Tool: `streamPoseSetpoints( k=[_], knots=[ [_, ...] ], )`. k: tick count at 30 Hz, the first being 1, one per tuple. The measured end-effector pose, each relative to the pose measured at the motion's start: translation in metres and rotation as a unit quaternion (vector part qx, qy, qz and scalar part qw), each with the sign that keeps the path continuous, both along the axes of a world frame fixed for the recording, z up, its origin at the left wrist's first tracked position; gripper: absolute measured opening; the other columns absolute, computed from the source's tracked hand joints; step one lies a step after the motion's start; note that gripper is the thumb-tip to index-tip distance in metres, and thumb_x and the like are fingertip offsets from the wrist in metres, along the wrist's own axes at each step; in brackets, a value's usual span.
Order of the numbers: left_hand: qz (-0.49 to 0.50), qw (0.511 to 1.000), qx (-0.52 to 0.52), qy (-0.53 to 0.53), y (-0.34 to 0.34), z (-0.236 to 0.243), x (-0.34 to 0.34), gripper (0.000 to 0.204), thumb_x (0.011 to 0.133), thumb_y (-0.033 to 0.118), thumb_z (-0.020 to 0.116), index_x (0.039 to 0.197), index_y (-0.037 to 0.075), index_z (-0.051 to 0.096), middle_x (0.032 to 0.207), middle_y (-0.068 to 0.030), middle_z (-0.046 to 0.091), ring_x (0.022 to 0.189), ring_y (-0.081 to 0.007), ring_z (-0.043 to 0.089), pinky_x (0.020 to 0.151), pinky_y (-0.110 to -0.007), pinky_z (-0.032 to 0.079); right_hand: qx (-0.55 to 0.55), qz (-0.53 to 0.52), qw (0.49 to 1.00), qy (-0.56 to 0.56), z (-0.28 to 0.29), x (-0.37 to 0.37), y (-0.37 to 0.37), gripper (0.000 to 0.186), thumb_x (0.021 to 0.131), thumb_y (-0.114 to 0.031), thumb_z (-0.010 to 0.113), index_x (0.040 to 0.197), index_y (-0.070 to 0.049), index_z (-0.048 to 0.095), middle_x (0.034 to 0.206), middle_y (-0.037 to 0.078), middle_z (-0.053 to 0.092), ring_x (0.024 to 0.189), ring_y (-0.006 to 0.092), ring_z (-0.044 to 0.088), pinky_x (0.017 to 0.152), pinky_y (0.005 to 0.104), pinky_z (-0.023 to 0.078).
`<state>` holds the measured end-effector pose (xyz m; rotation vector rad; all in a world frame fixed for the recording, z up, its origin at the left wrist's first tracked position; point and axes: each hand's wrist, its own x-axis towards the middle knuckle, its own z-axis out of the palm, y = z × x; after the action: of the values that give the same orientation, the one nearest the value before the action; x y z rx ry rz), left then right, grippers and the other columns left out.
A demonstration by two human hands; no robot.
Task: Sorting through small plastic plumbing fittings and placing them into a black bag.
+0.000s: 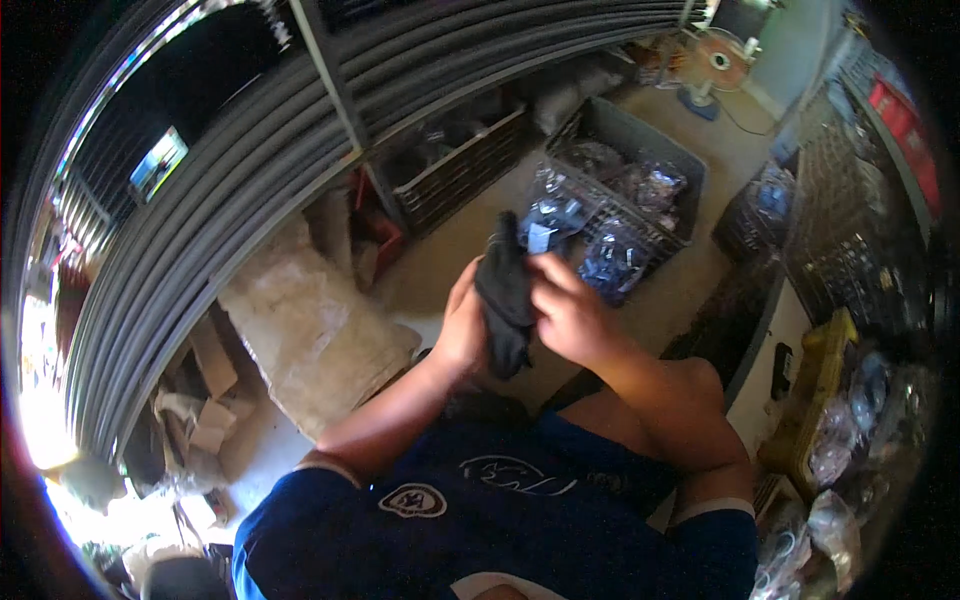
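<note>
An open grey plastic crate [690, 170] holds glossy bundles [655, 188] in crinkled clear film; blue bagged bundles [612, 262] sit at its near side. Both forearms angle inward, bringing a soft, elongated black cloth [505, 295] between the hands. The left hand [463, 325] cups it, grip clamped on the fabric; the right hand [572, 312] curls against its right edge, though I cannot tell whether that grip is closed.

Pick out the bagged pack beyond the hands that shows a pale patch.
The left pack, its patch low down, seen beside the black cloth; the right pack shows only small glints.
</note>
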<state>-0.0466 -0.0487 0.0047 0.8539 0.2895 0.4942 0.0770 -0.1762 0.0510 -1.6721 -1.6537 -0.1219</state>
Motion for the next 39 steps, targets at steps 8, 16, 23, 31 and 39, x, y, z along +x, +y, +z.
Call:
streamPoseSetpoints(
  k=[8, 16, 23, 31, 39],
  knots=[
    [-0.020, 0.994, 0.066, 0.089, 0.020, -0.018, 0.001, 0.035, 0.108, 0.031, 0.047, 0.118, 0.001, 0.062, 0.099, -0.0069, 0.070, 0.087, -0.0135, 0.066, 0.075, -0.028, 0.055, -0.082, -0.003, 0.995, -0.053, 0.007, -0.006, -0.010, 0.028, 0.081, -0.016, 0.072, 0.100, -0.006, 0.055, 0.090, 0.012, 0.061, 0.078, 0.0358, 0.067, 0.065, 0.0463, 0.056],
    [-0.080, 0.988, -0.056, 0.123, 0.035, -0.017, -0.005, 0.034, 0.106, 0.029, 0.049, 0.121, 0.002, 0.063, 0.104, -0.0074, 0.070, 0.087, -0.0170, 0.067, 0.076, -0.033, 0.057, -0.131, 0.002, 0.991, 0.034, 0.009, 0.000, -0.007, 0.024, 0.083, -0.019, 0.071, 0.098, -0.006, 0.056, 0.084, 0.017, 0.065, 0.074, 0.0401, 0.066, 0.065, 0.0503, 0.053],
    [0.203, 0.888, 0.413, -0.002, 0.072, -0.002, 0.002, 0.034, 0.090, 0.006, 0.070, 0.118, 0.003, 0.050, 0.119, -0.0088, 0.054, 0.113, -0.0175, 0.056, 0.095, -0.034, 0.049, -0.034, -0.020, 0.974, 0.222, 0.025, 0.035, -0.018, 0.023, 0.080, -0.010, 0.082, 0.096, -0.007, 0.066, 0.074, -0.001, 0.065, 0.060, 0.0051, 0.058, 0.055, 0.0239, 0.048],
    [-0.024, 0.990, 0.098, 0.095, 0.058, -0.015, -0.001, 0.050, 0.104, 0.036, 0.055, 0.139, 0.000, 0.053, 0.128, -0.0098, 0.064, 0.115, -0.0183, 0.060, 0.101, -0.033, 0.047, -0.144, 0.088, 0.927, 0.336, 0.000, 0.025, -0.006, 0.019, 0.084, -0.012, 0.078, 0.096, -0.004, 0.066, 0.082, 0.005, 0.069, 0.068, 0.0126, 0.065, 0.063, 0.0291, 0.053],
    [0.003, 0.981, 0.175, 0.079, 0.032, -0.016, 0.008, 0.020, 0.098, 0.011, 0.058, 0.113, -0.001, 0.067, 0.102, -0.0046, 0.071, 0.087, -0.0112, 0.065, 0.081, -0.026, 0.053, -0.041, 0.024, 0.993, 0.107, -0.010, 0.002, 0.000, 0.026, 0.087, -0.017, 0.073, 0.103, -0.005, 0.057, 0.088, 0.018, 0.068, 0.077, 0.0392, 0.067, 0.067, 0.0482, 0.053]
  ],
)
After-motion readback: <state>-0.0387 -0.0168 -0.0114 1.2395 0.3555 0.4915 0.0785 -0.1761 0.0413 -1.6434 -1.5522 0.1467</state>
